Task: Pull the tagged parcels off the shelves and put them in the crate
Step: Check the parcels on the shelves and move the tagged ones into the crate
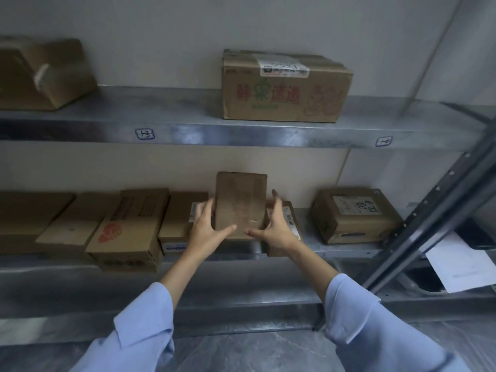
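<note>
A small plain brown cardboard parcel [240,202] stands tilted up on end over the lower shelf [335,249], in the middle of the head view. My left hand [208,224] grips its left side, thumb under the front bottom edge. My right hand [276,226] holds its right side, fingers spread upward and thumb at the bottom. Below and behind it lie flat parcels with white labels [291,221]. No crate is in view.
The lower shelf also holds a row of cardboard boxes at left [131,226] and a taped labelled parcel at right [354,214]. The upper shelf [188,130] carries a printed box [285,87] and another box at far left [40,73]. A slanted metal upright [434,213] and a white sheet [461,264] are at right.
</note>
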Demonstrator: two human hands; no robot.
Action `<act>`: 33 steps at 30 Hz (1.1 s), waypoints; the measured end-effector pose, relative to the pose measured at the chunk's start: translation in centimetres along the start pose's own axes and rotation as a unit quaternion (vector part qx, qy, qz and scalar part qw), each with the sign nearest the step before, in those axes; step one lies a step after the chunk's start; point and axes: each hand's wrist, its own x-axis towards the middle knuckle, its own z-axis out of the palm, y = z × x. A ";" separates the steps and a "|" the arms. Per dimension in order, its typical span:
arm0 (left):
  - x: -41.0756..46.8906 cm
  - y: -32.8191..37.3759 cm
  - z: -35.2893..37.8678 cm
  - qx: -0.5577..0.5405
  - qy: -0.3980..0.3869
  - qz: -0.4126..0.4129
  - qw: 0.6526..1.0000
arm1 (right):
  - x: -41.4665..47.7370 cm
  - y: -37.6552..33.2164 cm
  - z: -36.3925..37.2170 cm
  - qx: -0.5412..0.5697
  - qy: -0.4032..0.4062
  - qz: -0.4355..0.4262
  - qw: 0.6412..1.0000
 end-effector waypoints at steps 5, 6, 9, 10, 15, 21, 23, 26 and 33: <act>-0.7 1.0 -0.4 -0.011 0.010 0.006 1.000 | -0.6 -1.4 -0.8 -0.051 -0.006 -0.011 0.999; -0.8 1.2 -0.6 -0.013 0.016 0.006 1.000 | -0.7 -1.6 -0.9 -0.046 -0.003 -0.017 0.999; -1.2 1.7 -1.2 -0.033 0.030 0.010 0.999 | -0.9 -2.0 -1.3 -0.027 -0.009 -0.024 0.999; -1.4 1.8 -1.3 -0.044 0.031 0.012 0.998 | -1.1 -2.2 -1.5 -0.018 -0.016 -0.021 0.999; -2.2 2.9 -1.9 -0.084 0.027 0.013 0.996 | -1.9 -2.9 -2.1 0.013 -0.043 -0.004 0.999; -2.4 3.6 -2.2 -0.061 0.003 0.030 0.998 | -2.4 -3.6 -2.3 0.022 -0.049 -0.008 0.999; -2.3 3.6 -2.2 -0.066 0.007 0.031 0.997 | -2.6 -3.9 -2.3 0.019 -0.045 -0.014 0.999; -2.3 3.4 -2.4 -0.074 0.007 0.042 0.996 | -2.4 -3.6 -2.2 0.019 -0.042 -0.016 0.999; -2.7 3.4 -2.5 -0.090 -0.003 0.016 0.996 | -2.6 -3.7 -2.3 0.069 -0.050 -0.036 0.996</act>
